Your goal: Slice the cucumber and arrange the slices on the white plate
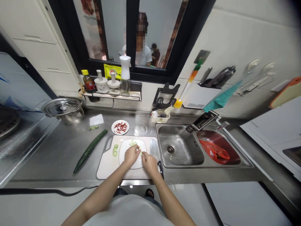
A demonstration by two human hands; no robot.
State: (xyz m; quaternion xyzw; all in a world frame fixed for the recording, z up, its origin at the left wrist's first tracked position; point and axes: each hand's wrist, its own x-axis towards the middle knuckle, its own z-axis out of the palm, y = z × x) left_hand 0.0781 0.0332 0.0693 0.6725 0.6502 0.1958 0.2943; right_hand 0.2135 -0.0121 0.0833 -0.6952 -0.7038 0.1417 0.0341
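Both my left hand (pixel 132 155) and my right hand (pixel 150 162) are over a white square plate (pixel 122 148), fingers pinched close together on a pale green cucumber slice (pixel 141 153), mostly covered by my fingertips. More thin cucumber slices (pixel 133 142) lie near the plate's far edge. The plate rests on a light cutting board (pixel 105 168). A short row of round cucumber slices (pixel 115 150) lies on the board, left of the plate. Along the board's right edge is a knife (pixel 154 151) with a black handle. A long whole cucumber (pixel 90 152) lies left of the board.
Behind the board sits a small dish (pixel 113 128) of chopped red pieces. A lidded steel pot (pixel 64 111) stands far left. On the right is a double sink (pixel 180 161) with a faucet (pixel 202 121) and a red plastic bag (pixel 214 151). A condiment shelf (pixel 113 96) hangs below the window.
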